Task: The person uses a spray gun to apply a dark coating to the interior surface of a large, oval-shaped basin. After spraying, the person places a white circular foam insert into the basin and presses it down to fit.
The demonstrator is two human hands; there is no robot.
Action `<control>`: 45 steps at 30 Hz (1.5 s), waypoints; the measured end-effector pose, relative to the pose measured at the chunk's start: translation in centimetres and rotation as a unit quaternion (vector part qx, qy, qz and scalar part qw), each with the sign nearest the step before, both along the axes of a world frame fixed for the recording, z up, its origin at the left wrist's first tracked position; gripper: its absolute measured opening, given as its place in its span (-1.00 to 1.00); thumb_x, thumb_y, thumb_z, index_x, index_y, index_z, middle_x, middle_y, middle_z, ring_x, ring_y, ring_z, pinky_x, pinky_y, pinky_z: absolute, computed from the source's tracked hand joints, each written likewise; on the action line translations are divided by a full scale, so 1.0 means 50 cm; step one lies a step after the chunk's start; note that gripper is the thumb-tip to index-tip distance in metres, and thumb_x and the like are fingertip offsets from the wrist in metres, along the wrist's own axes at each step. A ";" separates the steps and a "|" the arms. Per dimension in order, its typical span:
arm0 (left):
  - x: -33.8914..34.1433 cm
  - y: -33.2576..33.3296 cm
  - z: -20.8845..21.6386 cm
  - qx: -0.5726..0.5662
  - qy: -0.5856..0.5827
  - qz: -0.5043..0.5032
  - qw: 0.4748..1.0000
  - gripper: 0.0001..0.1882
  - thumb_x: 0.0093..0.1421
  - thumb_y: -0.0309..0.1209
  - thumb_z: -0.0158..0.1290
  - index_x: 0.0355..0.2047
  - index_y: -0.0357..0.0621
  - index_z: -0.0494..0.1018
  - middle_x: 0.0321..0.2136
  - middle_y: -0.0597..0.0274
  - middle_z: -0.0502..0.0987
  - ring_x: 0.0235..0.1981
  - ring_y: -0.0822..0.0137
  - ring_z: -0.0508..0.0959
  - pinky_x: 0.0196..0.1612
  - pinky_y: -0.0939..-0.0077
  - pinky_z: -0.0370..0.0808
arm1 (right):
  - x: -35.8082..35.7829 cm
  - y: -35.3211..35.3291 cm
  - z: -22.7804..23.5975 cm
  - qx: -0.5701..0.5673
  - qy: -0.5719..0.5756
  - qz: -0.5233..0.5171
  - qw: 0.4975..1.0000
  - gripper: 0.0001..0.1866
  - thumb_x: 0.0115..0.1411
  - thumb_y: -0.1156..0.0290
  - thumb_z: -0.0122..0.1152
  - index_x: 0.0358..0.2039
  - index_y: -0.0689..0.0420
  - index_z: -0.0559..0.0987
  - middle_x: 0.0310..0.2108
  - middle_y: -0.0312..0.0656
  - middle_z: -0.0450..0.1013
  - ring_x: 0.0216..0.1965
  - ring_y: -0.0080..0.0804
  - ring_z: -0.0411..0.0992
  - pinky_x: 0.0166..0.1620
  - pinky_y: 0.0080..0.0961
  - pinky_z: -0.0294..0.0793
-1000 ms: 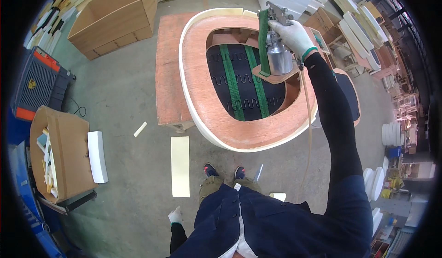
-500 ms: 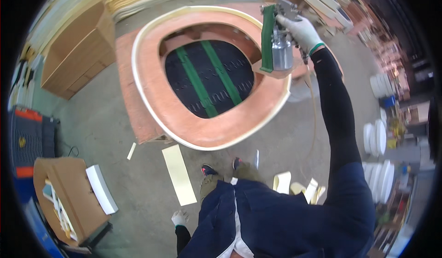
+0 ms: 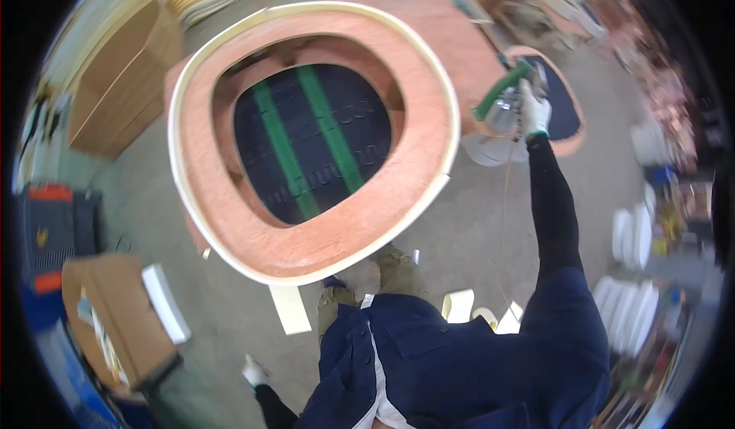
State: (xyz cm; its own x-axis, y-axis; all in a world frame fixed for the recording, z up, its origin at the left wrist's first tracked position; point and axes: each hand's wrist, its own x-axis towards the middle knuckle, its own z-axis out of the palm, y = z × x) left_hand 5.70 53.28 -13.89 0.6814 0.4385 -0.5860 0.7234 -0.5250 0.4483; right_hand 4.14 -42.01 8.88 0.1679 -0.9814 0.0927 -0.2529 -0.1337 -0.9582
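Head view: wooden ring (image 3: 425, 130) sits on table (image 3: 459, 50) above grey floor (image 3: 467, 234). Right hand (image 3: 535, 113) clamps spray gun (image 3: 503, 107); left hand (image 3: 252, 370) fingers, can't tell.

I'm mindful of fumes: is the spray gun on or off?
Cannot tell: the right hand holds the spray gun, and no mist shows, but the view is blurred and its trigger isn't clear.

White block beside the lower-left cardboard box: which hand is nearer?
Left: the left hand hangs below and right of the white block; the right hand, far up-right, grips the spray gun.
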 end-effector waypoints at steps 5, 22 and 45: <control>0.307 -0.194 0.356 -0.487 -0.287 0.121 0.816 -0.37 0.41 -0.10 -0.29 0.38 -0.09 -0.08 0.38 0.00 -0.04 0.40 0.03 -0.06 0.41 -0.06 -0.13 | -0.007 -0.210 -0.281 -0.075 0.118 0.198 0.970 -0.62 0.33 0.18 -0.02 -0.01 0.21 0.44 -0.18 -0.21 0.46 -0.25 -0.40 0.45 -0.27 -0.50 0.52; 1.106 -0.777 0.533 -0.216 -0.362 -0.539 0.729 -0.21 0.21 0.01 0.06 0.18 -0.48 0.23 0.08 -0.20 0.42 0.13 0.07 0.44 0.18 0.33 0.33 | 0.192 0.195 0.041 -0.270 0.211 0.106 0.934 -0.61 0.34 0.31 0.04 0.10 0.24 0.44 0.03 -0.06 0.43 0.06 -0.30 0.38 0.15 -0.43 0.29; 1.415 -1.366 0.418 0.030 -0.260 -0.823 0.504 -0.29 0.08 -0.09 0.07 0.13 -0.35 0.32 0.07 -0.21 0.43 0.11 -0.01 0.44 0.16 0.32 0.35 | 1.148 0.251 -0.061 -0.257 0.479 0.399 0.739 -0.45 0.10 0.57 -0.12 0.16 0.06 0.39 0.06 0.06 0.43 0.11 -0.05 0.37 0.16 -0.26 0.33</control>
State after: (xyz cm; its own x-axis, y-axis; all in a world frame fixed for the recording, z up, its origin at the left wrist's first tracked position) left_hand 76.47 -15.01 7.01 0.2051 -0.9655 -0.1603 -0.9217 -0.2456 0.3004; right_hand 61.55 -29.47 5.84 0.9041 -0.4107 -0.1179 -0.4256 -0.8902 -0.1625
